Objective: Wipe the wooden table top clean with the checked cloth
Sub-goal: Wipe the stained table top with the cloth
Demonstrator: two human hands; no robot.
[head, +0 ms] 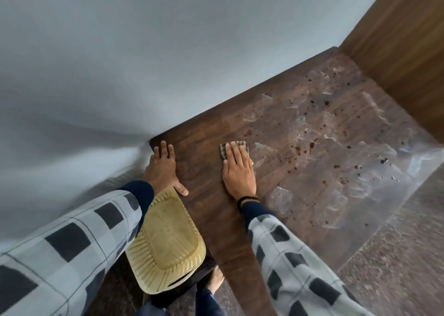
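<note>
Pressing a small folded brown checked cloth [234,149] flat on the dark wooden table top [204,171] with the right hand [237,171].

The right hand lies open, fingers straight, on top of the cloth. The cloth sits just left of the dusty white smears and dark brown spots [312,145] on the table top. The left hand [163,169] rests open and flat at the table top's far left corner. A pale yellow plastic basket [168,246] sits below the table top's left edge.
</note>
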